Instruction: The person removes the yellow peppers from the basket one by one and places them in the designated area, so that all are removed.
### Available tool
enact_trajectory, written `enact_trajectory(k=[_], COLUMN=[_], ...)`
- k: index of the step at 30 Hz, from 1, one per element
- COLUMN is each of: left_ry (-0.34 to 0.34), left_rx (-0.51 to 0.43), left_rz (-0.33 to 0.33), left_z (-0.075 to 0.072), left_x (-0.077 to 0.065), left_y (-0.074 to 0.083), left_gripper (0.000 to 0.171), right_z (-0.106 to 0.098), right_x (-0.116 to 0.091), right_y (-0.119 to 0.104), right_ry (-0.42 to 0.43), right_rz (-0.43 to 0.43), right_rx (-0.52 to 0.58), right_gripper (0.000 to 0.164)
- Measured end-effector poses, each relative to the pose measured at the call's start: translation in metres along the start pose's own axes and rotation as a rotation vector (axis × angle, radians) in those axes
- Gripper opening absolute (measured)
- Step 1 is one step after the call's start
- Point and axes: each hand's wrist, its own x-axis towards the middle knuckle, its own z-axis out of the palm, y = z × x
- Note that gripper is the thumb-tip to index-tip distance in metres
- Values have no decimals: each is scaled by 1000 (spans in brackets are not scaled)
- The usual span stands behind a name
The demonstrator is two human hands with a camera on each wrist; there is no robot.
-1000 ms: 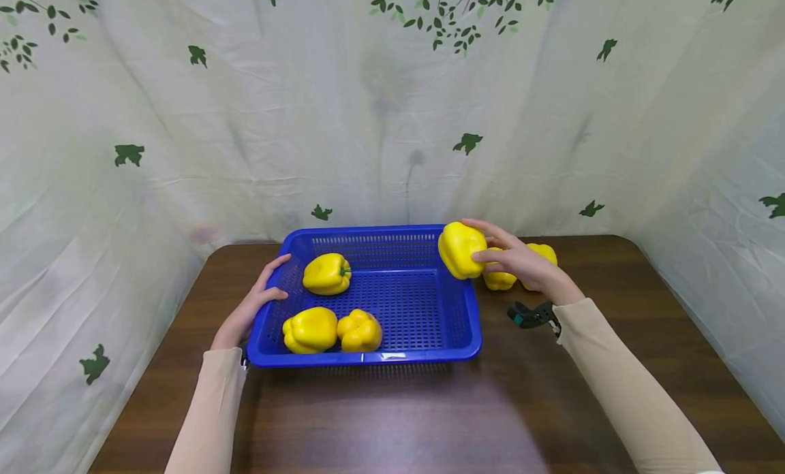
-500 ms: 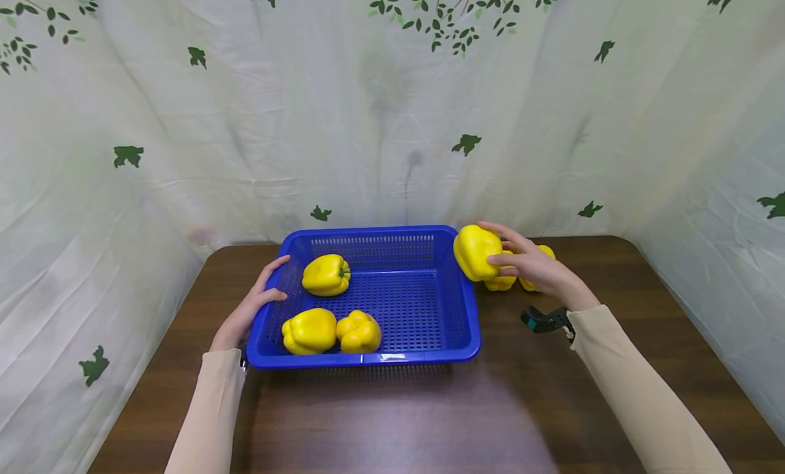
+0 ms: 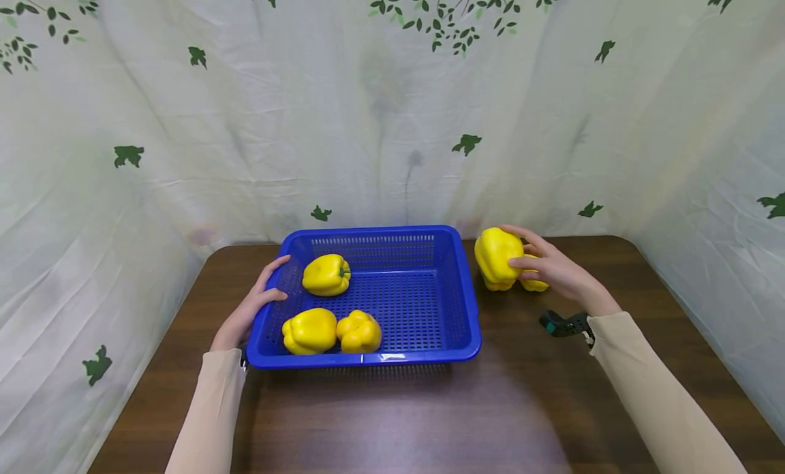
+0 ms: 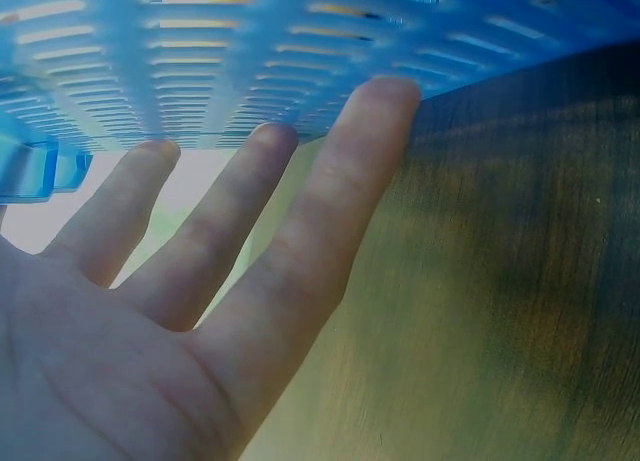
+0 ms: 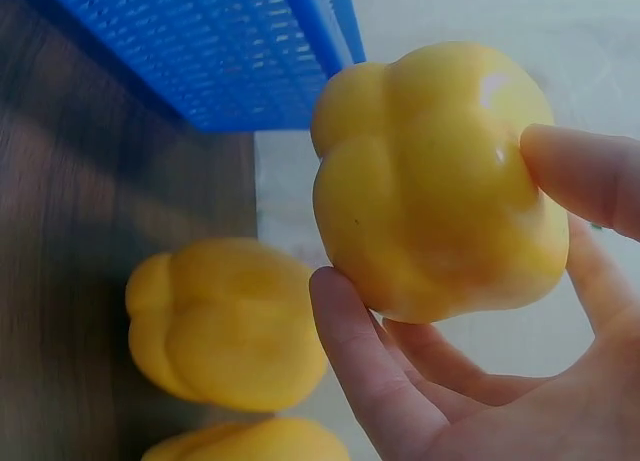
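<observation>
My sleeved left arm and right arm both reach forward, the hands well apart. My left hand grips from the side, palm showing in its wrist view, three fingers stretched and spread. My right hand holds in a rounded grasp, thumb and fingers parted and curved.

Pale creased cloth on 3 sides, printed with green leaves. Dark brown wood-grain tabletop, far corners rounded; soft glare toward near middle.
</observation>
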Motion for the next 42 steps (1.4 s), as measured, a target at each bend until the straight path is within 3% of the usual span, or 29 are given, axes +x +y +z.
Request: enact_trajectory(k=[25, 32, 42], left_ry=[-2, 24, 32], left_rx=[-7, -4, 7], left_rz=[19, 104, 103], left_z=[0, 0, 0], left_x=[2, 9, 10], left_y=[-1, -1, 1], left_gripper=[70, 71, 72], right_z=[-42, -48, -60], right_x=[-34, -41, -45], right_y=[30, 34, 44], right_ry=[61, 89, 141], right_rz=[-18, -18, -52], right_rx=[2, -16, -26], right_gripper=[67, 67, 61])
